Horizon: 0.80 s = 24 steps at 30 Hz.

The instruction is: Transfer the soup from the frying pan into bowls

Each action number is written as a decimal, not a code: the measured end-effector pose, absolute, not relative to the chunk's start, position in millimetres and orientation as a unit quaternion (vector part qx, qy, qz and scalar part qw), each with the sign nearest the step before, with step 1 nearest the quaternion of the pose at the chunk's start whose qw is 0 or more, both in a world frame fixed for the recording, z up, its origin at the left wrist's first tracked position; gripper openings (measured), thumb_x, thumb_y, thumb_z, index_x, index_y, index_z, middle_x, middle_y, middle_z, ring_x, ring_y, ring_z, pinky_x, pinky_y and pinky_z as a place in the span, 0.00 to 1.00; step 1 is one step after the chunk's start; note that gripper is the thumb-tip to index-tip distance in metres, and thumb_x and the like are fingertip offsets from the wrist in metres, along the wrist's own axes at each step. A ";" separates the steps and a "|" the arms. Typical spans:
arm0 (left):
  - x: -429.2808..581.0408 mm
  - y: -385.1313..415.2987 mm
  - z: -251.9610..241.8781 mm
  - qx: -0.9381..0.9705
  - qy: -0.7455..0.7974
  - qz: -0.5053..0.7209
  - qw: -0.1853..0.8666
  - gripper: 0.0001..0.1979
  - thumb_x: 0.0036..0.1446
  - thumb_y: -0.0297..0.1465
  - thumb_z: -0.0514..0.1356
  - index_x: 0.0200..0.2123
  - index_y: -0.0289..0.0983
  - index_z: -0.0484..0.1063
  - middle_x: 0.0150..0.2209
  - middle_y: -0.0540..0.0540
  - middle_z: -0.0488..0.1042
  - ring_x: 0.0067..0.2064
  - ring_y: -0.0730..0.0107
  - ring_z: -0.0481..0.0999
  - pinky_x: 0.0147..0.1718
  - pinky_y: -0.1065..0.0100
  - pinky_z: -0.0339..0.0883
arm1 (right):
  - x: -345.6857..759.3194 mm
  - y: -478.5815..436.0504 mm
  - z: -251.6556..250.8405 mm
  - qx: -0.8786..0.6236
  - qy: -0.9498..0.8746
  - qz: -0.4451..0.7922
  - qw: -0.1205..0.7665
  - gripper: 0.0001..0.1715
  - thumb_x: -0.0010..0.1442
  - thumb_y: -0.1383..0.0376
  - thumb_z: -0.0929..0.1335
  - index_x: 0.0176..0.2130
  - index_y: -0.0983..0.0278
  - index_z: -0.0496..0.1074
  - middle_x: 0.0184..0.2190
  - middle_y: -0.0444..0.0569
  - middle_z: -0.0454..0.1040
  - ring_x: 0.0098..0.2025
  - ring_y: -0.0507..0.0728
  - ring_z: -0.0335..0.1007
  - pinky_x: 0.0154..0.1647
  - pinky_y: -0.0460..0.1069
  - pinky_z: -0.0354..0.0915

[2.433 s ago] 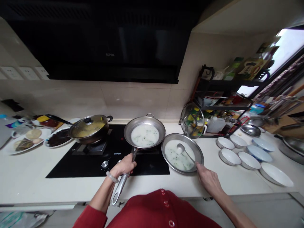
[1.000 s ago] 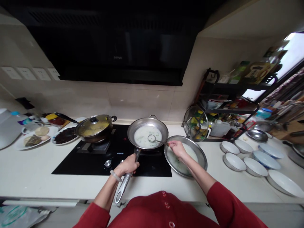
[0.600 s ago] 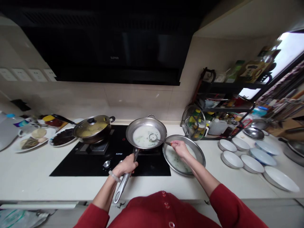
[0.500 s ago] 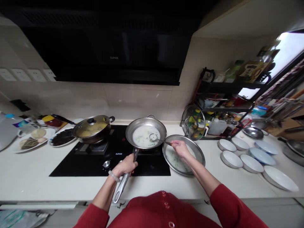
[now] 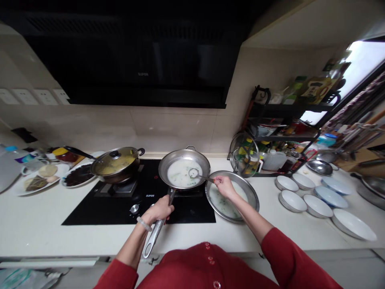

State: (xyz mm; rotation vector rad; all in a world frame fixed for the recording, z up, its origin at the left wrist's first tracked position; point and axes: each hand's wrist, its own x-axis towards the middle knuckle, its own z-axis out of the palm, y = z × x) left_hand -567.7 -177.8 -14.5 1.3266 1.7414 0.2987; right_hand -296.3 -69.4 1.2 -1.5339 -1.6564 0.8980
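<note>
Head view: pan and, to the right, basin are holding milky, green-flecked soup.
Left grip is clasping the pan's handle; right grip is holding a ladle in the pan.

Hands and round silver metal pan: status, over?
Left hand gripping metal handle of pan. Right hand holding silver metal ladle in pan's white, green-flecked liquid. Round silver metal basin alongside, partly hidden by right forearm; nothing blocking ladle.

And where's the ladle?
In the head view, the ladle is in the right hand, its far end inside the silver pan, just left of the wide basin.
</note>
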 end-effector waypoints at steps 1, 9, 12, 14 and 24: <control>-567.8 -177.8 -15.1 0.535 0.705 0.120 0.449 0.08 0.52 0.26 0.54 0.36 0.38 0.57 0.18 0.54 0.65 0.18 0.69 0.70 0.14 0.71 0.64 | -298.7 -67.6 0.3 -0.592 -0.646 0.341 0.339 0.10 0.49 0.67 0.64 0.26 0.65 0.75 0.22 0.47 0.74 0.29 0.56 0.70 0.32 0.48 0.62; -567.4 -179.5 -14.5 0.537 0.703 0.124 0.450 0.07 0.52 0.26 0.53 0.35 0.38 0.56 0.18 0.53 0.66 0.17 0.68 0.70 0.14 0.70 0.64 | -316.0 -52.8 -4.4 -0.605 -0.677 0.302 0.290 0.09 0.50 0.71 0.65 0.28 0.64 0.76 0.28 0.49 0.77 0.37 0.57 0.72 0.41 0.48 0.62; -567.4 -178.9 -15.1 0.537 0.703 0.124 0.449 0.08 0.52 0.27 0.54 0.36 0.38 0.57 0.18 0.53 0.66 0.17 0.68 0.70 0.14 0.70 0.64 | -319.7 -49.7 -4.6 -0.608 -0.679 0.296 0.285 0.09 0.49 0.72 0.66 0.28 0.63 0.77 0.30 0.49 0.78 0.38 0.58 0.72 0.43 0.49 0.62; -568.1 -178.2 -16.5 0.539 0.703 0.124 0.447 0.08 0.52 0.27 0.54 0.36 0.38 0.57 0.18 0.53 0.66 0.17 0.67 0.70 0.14 0.71 0.63 | -320.4 -48.4 -4.6 -0.610 -0.676 0.298 0.286 0.09 0.49 0.72 0.66 0.28 0.64 0.76 0.30 0.50 0.78 0.38 0.58 0.73 0.43 0.49 0.62; -570.8 -176.7 -23.7 0.537 0.701 0.130 0.450 0.09 0.51 0.28 0.54 0.36 0.38 0.57 0.20 0.51 0.67 0.19 0.66 0.71 0.15 0.70 0.64 | -307.2 -51.3 -2.1 -0.604 -0.630 0.345 0.346 0.09 0.48 0.67 0.65 0.27 0.66 0.76 0.20 0.48 0.73 0.29 0.56 0.70 0.30 0.47 0.63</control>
